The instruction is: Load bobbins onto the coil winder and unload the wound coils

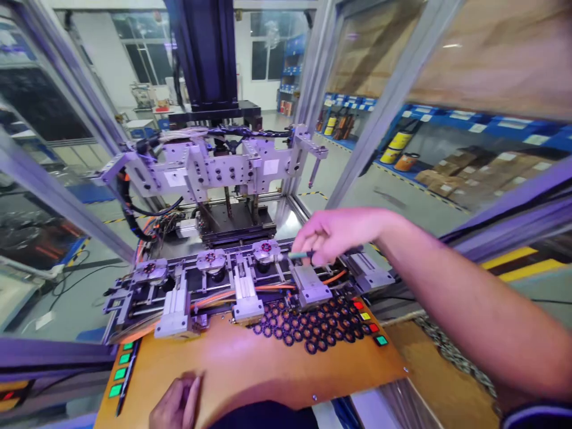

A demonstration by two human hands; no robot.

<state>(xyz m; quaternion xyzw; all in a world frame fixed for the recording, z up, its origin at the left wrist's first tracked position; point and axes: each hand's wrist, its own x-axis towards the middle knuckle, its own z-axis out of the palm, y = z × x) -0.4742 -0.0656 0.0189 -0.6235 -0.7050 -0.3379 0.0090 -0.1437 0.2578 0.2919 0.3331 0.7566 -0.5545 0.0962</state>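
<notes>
My right hand (pixel 319 238) reaches out over the fixture row, its fingers closed on a thin pen-like stick (pixel 298 255). The stick has a pale green end that points left, towards the rightmost round metal part (pixel 267 247), which carries a red-marked centre. Whether the stick touches that part I cannot tell. Two similar round parts, a middle one (pixel 211 258) and a left one (pixel 149 269), sit in the fixtures further left. Low on the orange work board (pixel 214 363), my left hand (pixel 176 402) rests with curled fingers and nothing visible in them.
Many small dark rings (pixel 313 330) lie on the board below the right-hand clamp block (pixel 310 286). Coloured buttons line both board sides, with a dark rod (pixel 128 375) beside the left green ones. A machine head (pixel 223 167) hangs behind the fixtures. Metal frame posts (pixel 384 107) stand around.
</notes>
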